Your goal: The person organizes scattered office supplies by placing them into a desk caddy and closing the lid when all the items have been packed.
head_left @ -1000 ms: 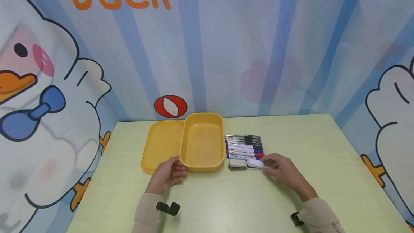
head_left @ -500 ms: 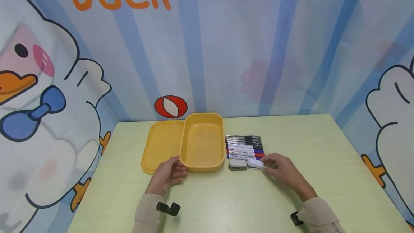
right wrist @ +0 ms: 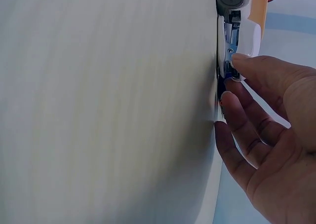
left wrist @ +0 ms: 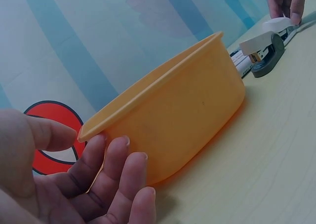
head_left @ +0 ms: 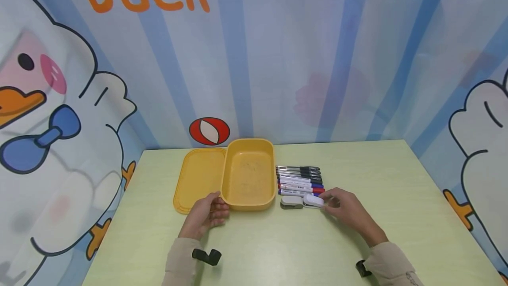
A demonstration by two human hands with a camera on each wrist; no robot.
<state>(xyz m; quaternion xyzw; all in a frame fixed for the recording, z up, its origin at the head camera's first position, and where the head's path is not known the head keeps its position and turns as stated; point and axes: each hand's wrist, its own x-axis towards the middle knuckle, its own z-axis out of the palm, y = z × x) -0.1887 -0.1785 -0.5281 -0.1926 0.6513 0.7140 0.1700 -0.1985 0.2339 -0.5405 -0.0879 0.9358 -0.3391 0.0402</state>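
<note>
At the front left corner of a yellow plastic box [head_left: 251,206], my left hand [head_left: 203,215] pinches the rim between thumb and forefinger; the other fingers lie loosely curled beside the wall [left wrist: 182,120]. The box stands open, with nothing seen inside. My right hand [head_left: 344,206] holds the right end of a small white stapler [head_left: 312,201] between thumb and fingertips. This stapler lies on the table, seen end-on in the right wrist view. Touching or very near its left end is a second stapler, white with a dark grey base [head_left: 291,202].
The yellow lid [head_left: 199,176] lies left of the box, against it. Right of the box, several markers [head_left: 295,186] and several black pens [head_left: 297,171] lie side by side, behind the staplers. A printed curtain [head_left: 285,57] hangs along the table's back edge.
</note>
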